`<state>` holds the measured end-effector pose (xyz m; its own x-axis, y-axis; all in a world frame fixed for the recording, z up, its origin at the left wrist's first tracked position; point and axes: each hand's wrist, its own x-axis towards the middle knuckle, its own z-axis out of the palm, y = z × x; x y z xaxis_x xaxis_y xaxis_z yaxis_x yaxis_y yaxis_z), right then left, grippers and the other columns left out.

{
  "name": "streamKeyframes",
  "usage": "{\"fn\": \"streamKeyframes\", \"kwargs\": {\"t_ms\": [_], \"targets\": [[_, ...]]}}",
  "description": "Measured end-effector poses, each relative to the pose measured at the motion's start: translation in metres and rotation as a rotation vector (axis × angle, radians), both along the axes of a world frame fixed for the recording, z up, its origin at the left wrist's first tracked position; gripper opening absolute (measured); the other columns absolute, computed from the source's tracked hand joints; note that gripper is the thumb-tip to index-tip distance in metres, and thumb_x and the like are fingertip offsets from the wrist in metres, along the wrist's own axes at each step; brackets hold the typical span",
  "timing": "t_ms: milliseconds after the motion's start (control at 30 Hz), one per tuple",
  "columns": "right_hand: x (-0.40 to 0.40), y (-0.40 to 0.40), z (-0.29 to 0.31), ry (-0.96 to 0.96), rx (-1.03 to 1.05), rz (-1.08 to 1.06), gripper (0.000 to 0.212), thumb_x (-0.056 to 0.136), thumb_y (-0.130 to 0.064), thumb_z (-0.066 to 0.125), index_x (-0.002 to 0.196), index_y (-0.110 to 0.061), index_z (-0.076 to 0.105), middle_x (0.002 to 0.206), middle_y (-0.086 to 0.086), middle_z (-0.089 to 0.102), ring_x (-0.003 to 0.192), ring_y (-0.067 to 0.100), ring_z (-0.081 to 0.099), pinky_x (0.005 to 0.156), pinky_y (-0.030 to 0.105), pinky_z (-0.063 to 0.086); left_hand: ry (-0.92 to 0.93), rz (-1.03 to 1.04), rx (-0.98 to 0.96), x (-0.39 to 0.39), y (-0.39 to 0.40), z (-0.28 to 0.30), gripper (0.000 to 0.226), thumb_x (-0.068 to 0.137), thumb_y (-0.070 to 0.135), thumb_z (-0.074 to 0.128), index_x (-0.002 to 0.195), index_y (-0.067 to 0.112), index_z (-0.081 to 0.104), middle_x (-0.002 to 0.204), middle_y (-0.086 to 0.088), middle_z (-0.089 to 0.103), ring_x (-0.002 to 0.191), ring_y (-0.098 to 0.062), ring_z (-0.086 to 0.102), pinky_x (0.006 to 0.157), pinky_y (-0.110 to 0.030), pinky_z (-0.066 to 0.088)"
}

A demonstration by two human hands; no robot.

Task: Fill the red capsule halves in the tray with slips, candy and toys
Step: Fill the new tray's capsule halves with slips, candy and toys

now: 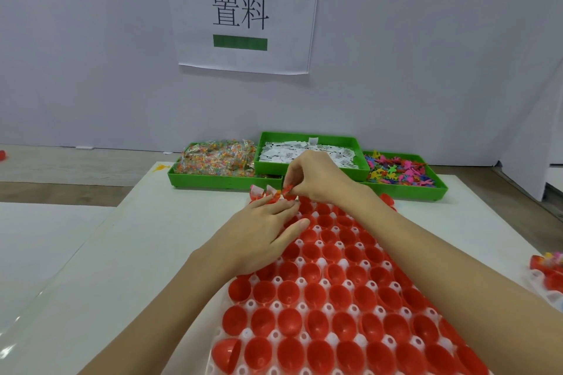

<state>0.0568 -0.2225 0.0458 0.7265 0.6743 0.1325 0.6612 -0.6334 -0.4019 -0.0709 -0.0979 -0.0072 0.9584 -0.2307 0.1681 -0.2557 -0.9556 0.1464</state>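
Three green bins sit in a row at the far edge of the white table (182, 253), against the wall: left bin (213, 178) piled with clear packets of multicolour candy (217, 157), middle bin (310, 166), set a bit further back, full of white printed slips (283, 154), right bin (408, 189) holding bright plastic toys (396, 170). White tray (300, 281) runs from the near edge up toward the bins, its wells filled with open red capsule halves (288, 324), most of them looking empty inside. One half at the near left corner (227, 355) is tipped on its side. Both hands work at the far end of the tray, just in front of the bins. Right hand (320, 176) has fingers curled, pinching a small red-orange piece (288, 189) at its fingertips above the far row; cannot tell exactly what the piece is. Left hand (262, 231) lies flat over the tray, fingers straight and released, tips touching the far-row halves right below the pinched piece, gripping nothing. A few far-left halves (259, 190) show white slips sticking up. Printed paper sign (243, 9) with two characters and green bars is taped to the wall above. Another tray with filled red halves (548, 271) pokes in at the right edge. Small red object (2, 155) at the far left edge, too small to tell.
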Motion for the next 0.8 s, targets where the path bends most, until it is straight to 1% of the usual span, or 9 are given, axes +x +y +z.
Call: {"fn": "streamKeyframes", "kwargs": {"t_ms": [33,100,300,433,533,600,667,733,800], "targets": [[-0.002,0.002,-0.001,-0.025,-0.012,-0.005,0.016,0.083,0.001,0.077,0.09,-0.011,0.082,0.089,0.005,0.078,0.085,0.012,0.073,0.084,0.029,0.061,-0.006,0.001,-0.004,0.0,0.0,0.0,0.081,0.097,0.064,0.004,0.159,0.023,0.037,0.165,0.008,0.034,0.154,-0.005,0.021,0.122,-0.017,-0.006],[-0.005,0.004,-0.002,-0.074,-0.034,-0.017,0.023,0.084,0.006,0.07,0.088,-0.013,0.083,0.091,0.006,0.078,0.088,0.014,0.072,0.084,0.032,0.06,-0.011,0.002,-0.015,0.0,0.001,0.0,0.08,0.098,0.065,0.005,0.16,0.024,0.036,0.165,0.008,0.035,0.153,-0.005,0.021,0.118,-0.014,-0.008],[-0.006,0.001,0.002,-0.109,-0.099,0.01,0.02,0.087,0.004,0.07,0.094,-0.011,0.082,0.095,0.007,0.077,0.091,0.017,0.071,0.085,0.033,0.06,-0.005,0.011,-0.018,0.0,0.002,-0.001,0.081,0.097,0.066,0.004,0.16,0.025,0.033,0.166,0.009,0.033,0.153,-0.005,0.021,0.114,-0.011,-0.011],[-0.004,0.0,0.003,-0.128,-0.176,0.029,0.012,0.088,-0.006,0.074,0.097,-0.01,0.08,0.092,0.007,0.077,0.087,0.018,0.071,0.085,0.034,0.06,0.002,0.005,-0.008,0.0,0.001,0.0,0.081,0.097,0.065,0.005,0.16,0.024,0.034,0.166,0.008,0.033,0.153,-0.005,0.02,0.117,-0.013,-0.009],[-0.003,0.002,-0.001,-0.133,-0.166,-0.016,0.01,0.089,-0.017,0.076,0.095,-0.01,0.08,0.089,0.01,0.076,0.085,0.022,0.07,0.083,0.036,0.059,-0.009,0.003,0.018,0.001,0.001,0.0,0.07,0.104,0.059,0.013,0.16,0.023,0.035,0.167,0.007,0.032,0.154,-0.005,0.02,0.123,-0.018,-0.003],[-0.002,0.005,-0.002,-0.126,-0.15,-0.063,0.011,0.088,-0.019,0.079,0.092,-0.009,0.08,0.086,0.009,0.076,0.086,0.022,0.07,0.082,0.035,0.059,-0.012,0.002,0.027,0.001,0.001,0.0,0.066,0.107,0.056,0.017,0.16,0.022,0.034,0.167,0.007,0.031,0.154,-0.005,0.02,0.125,-0.02,-0.001],[0.0,0.011,-0.002,-0.127,-0.14,-0.108,0.012,0.084,-0.018,0.081,0.09,-0.008,0.08,0.087,0.009,0.075,0.09,0.023,0.069,0.082,0.035,0.058,-0.013,0.0,0.024,0.001,0.002,0.001,0.065,0.107,0.055,0.018,0.161,0.023,0.033,0.167,0.007,0.031,0.155,-0.005,0.019,0.123,-0.017,-0.003],[-0.001,0.017,-0.002,-0.124,-0.163,-0.158,0.017,0.082,-0.015,0.083,0.095,-0.006,0.076,0.095,0.012,0.072,0.095,0.027,0.068,0.086,0.039,0.059,-0.018,0.001,0.011,0.001,0.002,0.001,0.064,0.107,0.055,0.018,0.161,0.024,0.034,0.167,0.008,0.031,0.154,-0.004,0.019,0.119,-0.014,-0.006],[-0.002,0.021,-0.002,-0.131,-0.196,-0.184,0.018,0.082,-0.007,0.08,0.097,-0.006,0.071,0.1,0.015,0.068,0.1,0.031,0.066,0.087,0.042,0.059,-0.033,0.001,0.019,0.0,0.002,0.002,0.066,0.106,0.056,0.016,0.159,0.023,0.037,0.166,0.008,0.034,0.153,-0.005,0.023,0.121,-0.015,-0.004]]}}
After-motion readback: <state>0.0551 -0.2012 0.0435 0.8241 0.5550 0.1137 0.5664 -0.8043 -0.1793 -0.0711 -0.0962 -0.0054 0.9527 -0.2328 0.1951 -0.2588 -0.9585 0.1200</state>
